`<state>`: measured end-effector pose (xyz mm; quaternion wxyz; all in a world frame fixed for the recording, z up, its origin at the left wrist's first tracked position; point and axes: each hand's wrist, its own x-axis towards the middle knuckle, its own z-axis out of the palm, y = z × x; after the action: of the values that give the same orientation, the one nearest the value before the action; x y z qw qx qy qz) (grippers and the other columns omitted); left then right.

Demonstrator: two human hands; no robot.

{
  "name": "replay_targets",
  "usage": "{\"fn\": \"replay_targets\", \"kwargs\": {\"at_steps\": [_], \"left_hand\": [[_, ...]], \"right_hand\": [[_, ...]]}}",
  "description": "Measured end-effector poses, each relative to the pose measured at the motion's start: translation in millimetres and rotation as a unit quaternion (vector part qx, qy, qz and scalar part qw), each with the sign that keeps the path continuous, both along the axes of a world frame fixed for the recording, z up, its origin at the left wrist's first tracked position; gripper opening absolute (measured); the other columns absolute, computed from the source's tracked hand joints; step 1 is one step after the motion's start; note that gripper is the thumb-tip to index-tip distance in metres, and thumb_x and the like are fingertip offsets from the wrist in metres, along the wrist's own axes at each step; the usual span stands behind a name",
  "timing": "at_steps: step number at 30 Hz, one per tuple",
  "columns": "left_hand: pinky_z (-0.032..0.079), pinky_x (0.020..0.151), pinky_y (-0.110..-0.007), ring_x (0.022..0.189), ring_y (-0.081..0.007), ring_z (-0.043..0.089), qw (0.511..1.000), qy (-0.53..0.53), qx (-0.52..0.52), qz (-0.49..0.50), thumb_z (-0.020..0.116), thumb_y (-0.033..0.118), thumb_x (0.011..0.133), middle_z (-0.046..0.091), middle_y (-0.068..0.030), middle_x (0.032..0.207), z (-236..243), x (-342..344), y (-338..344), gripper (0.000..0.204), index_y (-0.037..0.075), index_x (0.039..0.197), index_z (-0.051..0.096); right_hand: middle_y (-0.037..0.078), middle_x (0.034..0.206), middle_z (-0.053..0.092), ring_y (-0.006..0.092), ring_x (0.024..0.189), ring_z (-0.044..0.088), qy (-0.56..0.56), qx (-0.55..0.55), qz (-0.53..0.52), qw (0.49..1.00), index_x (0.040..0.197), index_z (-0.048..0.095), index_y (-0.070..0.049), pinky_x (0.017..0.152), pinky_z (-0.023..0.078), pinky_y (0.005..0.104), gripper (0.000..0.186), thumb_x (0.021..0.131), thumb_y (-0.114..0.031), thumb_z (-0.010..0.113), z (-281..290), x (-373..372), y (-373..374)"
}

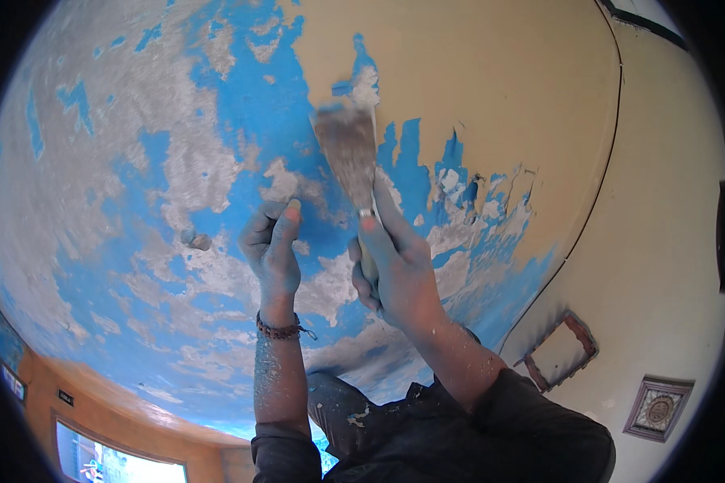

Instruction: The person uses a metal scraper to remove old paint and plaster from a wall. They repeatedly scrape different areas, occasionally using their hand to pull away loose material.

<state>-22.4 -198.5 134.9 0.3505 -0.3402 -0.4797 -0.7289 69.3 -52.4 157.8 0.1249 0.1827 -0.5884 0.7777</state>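
My right hand (395, 270) is wrapped round the handle of a broad scraper (348, 145), thumb along the top near the ferrule. Its wide, dusty metal blade points up and away, its front edge at or close to the border between tan paint and bare blue. Lower and to the left, my left hand (274, 241) is raised with curled fingers and the thumb up; nothing shows in it. Dust coats both hands. The painted surface (242, 177) before me is a patchwork of blue and greyish-white, with tan paint (475, 72) covering its upper right.
Ragged paint flakes (475, 189) curl right of the scraper. A small knob-like fitting (195, 239) juts out at left. Along the right, a dark line (618, 105) borders a pale wall bearing a worn frame (562, 351) and a square ornament (659, 408). A bright window (121, 457) is lower left.
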Motion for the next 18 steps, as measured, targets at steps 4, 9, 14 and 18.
{"fn": "replay_targets", "kwargs": {"at_steps": [4, 9, 14, 18], "left_hand": [[0.032, 0.057, -0.024, 0.064, -0.0075, 0.042, 0.996, 0.032, -0.052, 0.066, 0.061, 0.017, 0.087, 0.052, 0.0005, 0.071, 7.0, 6.5, 3.7, 0.019, 0.002, 0.076, 0.059], [0.034, 0.059, -0.024, 0.067, -0.0101, 0.045, 0.974, 0.094, -0.155, 0.133, 0.054, 0.023, 0.090, 0.053, -0.0027, 0.075, 0.7, 14.2, 2.1, 0.026, 0.000, 0.078, 0.058], [0.032, 0.057, -0.024, 0.064, -0.0089, 0.042, 0.995, 0.045, -0.076, 0.043, 0.057, 0.024, 0.089, 0.052, -0.0008, 0.071, 0.0, 9.0, 0.0, 0.025, 0.002, 0.077, 0.059], [0.029, 0.055, -0.024, 0.060, -0.0077, 0.038, 0.996, 0.045, -0.058, 0.042, 0.060, 0.020, 0.088, 0.049, 0.0007, 0.067, -0.6, 6.8, 3.0, 0.023, 0.003, 0.073, 0.056]], "right_hand": [[0.005, 0.075, 0.052, 0.0083, 0.046, 0.048, 0.026, -0.081, 0.039, 0.996, 0.147, 0.017, -0.012, 0.035, 0.039, 0.0215, 0.059, 0.097, -0.025, 0.045, -4.0, -11.9, -5.0], [0.004, 0.074, 0.050, 0.0077, 0.046, 0.046, -0.012, -0.019, 0.021, 1.000, 0.147, 0.016, -0.014, 0.035, 0.037, 0.0198, 0.059, 0.097, -0.025, 0.046, -24.1, -1.0, -7.8], [0.001, 0.070, 0.046, 0.0064, 0.045, 0.043, 0.021, -0.070, 0.025, 0.997, 0.147, 0.018, -0.016, 0.034, 0.033, 0.0193, 0.057, 0.097, -0.025, 0.045, -2.8, -14.2, -9.0], [0.001, 0.070, 0.046, 0.0060, 0.044, 0.041, -0.076, -0.057, 0.007, 0.995, 0.147, 0.019, -0.017, 0.033, 0.032, 0.0188, 0.057, 0.097, -0.025, 0.045, -23.2, 5.6, 3.3]]}}
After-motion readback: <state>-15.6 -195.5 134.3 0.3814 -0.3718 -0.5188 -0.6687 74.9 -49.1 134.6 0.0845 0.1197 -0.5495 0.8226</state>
